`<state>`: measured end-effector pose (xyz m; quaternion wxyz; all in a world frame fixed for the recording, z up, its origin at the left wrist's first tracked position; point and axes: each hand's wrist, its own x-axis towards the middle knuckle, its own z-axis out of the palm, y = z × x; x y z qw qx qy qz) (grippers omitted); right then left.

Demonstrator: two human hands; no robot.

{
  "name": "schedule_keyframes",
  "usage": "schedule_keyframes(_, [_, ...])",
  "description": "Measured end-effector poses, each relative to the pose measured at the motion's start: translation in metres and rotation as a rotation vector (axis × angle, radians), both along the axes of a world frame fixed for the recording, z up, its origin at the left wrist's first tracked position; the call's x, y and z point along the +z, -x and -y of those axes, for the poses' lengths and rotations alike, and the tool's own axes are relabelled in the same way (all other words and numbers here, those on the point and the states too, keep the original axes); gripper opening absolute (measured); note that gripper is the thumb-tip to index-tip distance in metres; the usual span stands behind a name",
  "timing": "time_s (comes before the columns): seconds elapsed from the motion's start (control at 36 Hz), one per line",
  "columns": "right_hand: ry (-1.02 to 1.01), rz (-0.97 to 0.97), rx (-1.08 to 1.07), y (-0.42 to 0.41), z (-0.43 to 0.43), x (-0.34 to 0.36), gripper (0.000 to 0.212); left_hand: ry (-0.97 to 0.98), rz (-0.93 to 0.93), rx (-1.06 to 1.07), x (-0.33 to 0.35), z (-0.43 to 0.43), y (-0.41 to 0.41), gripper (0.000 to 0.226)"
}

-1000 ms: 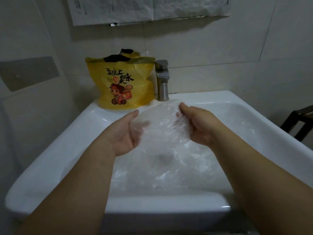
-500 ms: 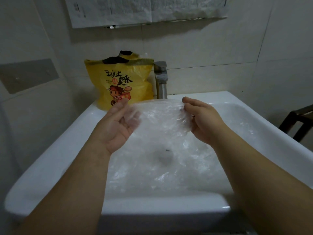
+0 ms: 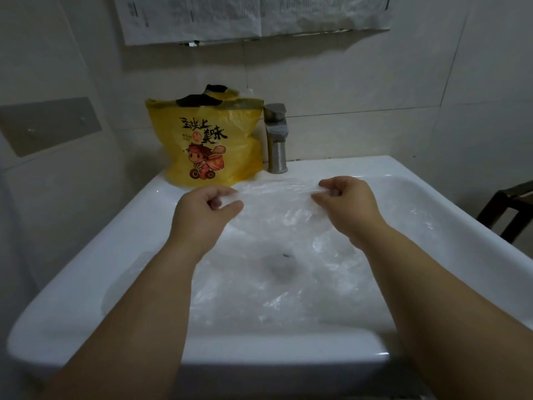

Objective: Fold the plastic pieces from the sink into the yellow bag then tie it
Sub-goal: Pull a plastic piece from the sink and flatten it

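Observation:
A clear plastic piece (image 3: 277, 194) is stretched flat over the white sink (image 3: 86, 272). My left hand (image 3: 206, 213) pinches its left edge and my right hand (image 3: 349, 203) pinches its right edge, both with curled fingers. More crumpled clear plastic (image 3: 288, 293) lies in the basin below, over the drain. The yellow bag (image 3: 210, 140), printed with a cartoon figure and black characters, stands upright on the sink's back left rim, its top open with something black showing inside.
A steel faucet (image 3: 276, 137) stands right of the bag at the back rim. Tiled walls close in behind and left, with a paper sheet (image 3: 253, 15) taped above. A dark wooden chair (image 3: 507, 209) is at the right edge.
My hands have moved apart and turned palms down, pulling the bunched plastic piece out into a flat, taut sheet. The view has shifted slightly.

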<state>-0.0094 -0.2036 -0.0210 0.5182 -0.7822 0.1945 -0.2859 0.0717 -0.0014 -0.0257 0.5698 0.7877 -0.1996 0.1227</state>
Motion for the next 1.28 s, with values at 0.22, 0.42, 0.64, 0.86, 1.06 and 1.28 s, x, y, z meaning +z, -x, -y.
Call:
schedule_keyframes(0.22, [-0.066,-0.010,0.095,0.000,-0.002,0.002,0.012,0.208,-0.210,-0.123,0.008,0.002,0.002,0.012])
schedule_keyframes(0.42, [-0.590,0.226,0.287,0.006,-0.010,0.015,0.014,0.595,-0.472,-0.368,0.016,0.004,0.001,0.024])
schedule_keyframes(0.64, [-0.214,0.203,0.037,0.003,-0.009,0.011,0.017,0.572,-0.432,-0.127,0.013,0.004,-0.003,0.008])
schedule_keyframes(0.86, [0.047,0.170,0.124,0.010,-0.008,0.011,0.011,0.091,0.007,0.032,0.015,-0.001,0.008,0.079])
schedule_keyframes(1.06, [-0.295,0.180,0.271,0.011,-0.008,0.014,0.024,-0.345,-0.271,-0.314,0.014,0.001,0.020,0.069])
schedule_keyframes(1.28, [-0.675,-0.004,0.660,0.019,-0.004,0.023,0.077,-0.119,-0.367,-0.368,0.011,0.004,0.016,0.015])
